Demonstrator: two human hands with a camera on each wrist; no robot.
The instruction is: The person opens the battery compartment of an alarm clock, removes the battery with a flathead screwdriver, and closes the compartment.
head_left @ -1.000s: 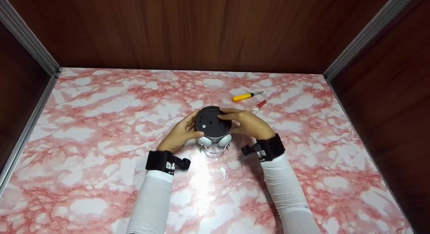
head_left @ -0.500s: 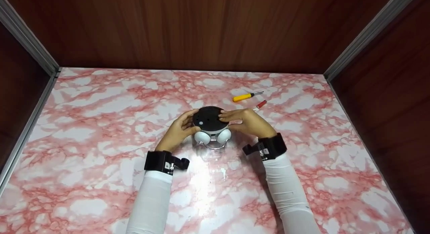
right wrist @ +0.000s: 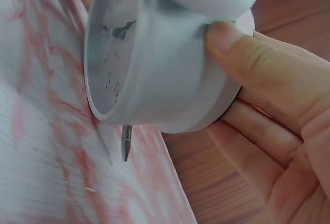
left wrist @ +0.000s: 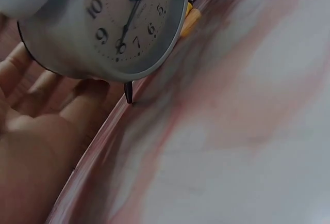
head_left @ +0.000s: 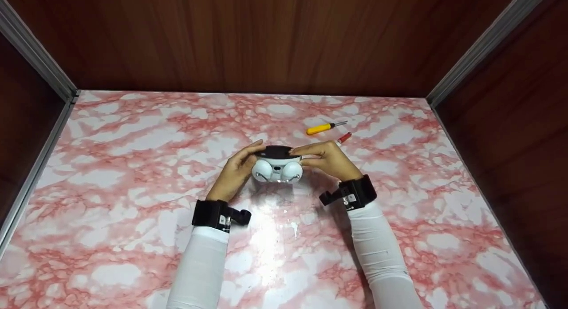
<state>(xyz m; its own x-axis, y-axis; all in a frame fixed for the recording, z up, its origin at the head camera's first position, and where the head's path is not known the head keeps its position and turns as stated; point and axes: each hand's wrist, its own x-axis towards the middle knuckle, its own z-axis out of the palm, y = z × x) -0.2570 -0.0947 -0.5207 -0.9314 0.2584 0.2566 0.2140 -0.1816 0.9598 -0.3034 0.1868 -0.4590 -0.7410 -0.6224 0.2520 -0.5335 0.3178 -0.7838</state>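
Note:
A white twin-bell alarm clock [head_left: 277,169] is between my hands at the middle of the table. Its black back [head_left: 277,152] faces up and away, and its two bells point toward me. My left hand [head_left: 235,173] holds its left side, thumb by the bell and fingers toward the back. From the other side my right hand [head_left: 332,161] grips it; in the right wrist view the thumb presses the casing [right wrist: 178,74] under a bell, with fingers behind. The dial [left wrist: 131,20] with its numerals shows in the left wrist view, above a short metal leg [left wrist: 128,93].
Beyond the clock to the right lies a screwdriver [head_left: 320,128] with a yellow handle. A small red battery [head_left: 344,137] is just in front of it. Dark wood panels [head_left: 248,42] stand at the back and sides of the pink-and-white marbled table [head_left: 133,176].
Between my hands the clock has tipped: its black back, earlier seen as a nearly full disc, now shows as a thin oval, and the bells have come up into fuller view.

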